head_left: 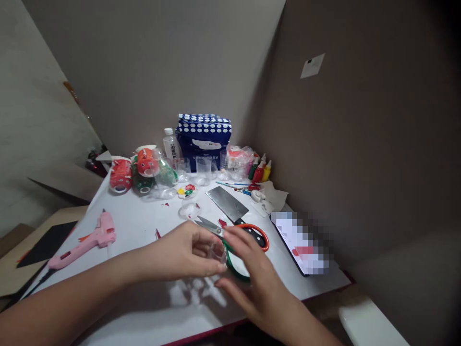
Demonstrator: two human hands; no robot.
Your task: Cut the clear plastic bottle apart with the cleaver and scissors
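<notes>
Between the thumb and fingers of my left hand (180,252) is a small clear plastic piece (217,252), round and see-through, its exact kind not plain. My right hand (257,274) is just to its right, thumb and fingers apart, with nothing seen in its grasp. Scissors (212,227) with one orange and one green handle lie on the table behind and partly under my right hand. Beyond them rests a cleaver (227,203), its dark dotted handle partly covered by the scissors. A shallow clear plastic piece (189,210) sits past my left hand.
A pink glue gun (103,230) lies at left. Red and green caterpillar-like crafts (121,174), a bottle (170,144), a blue bag (204,139) and clear cups (203,170) line the back. Paint bottles (258,170) and a phone (295,242) are at right.
</notes>
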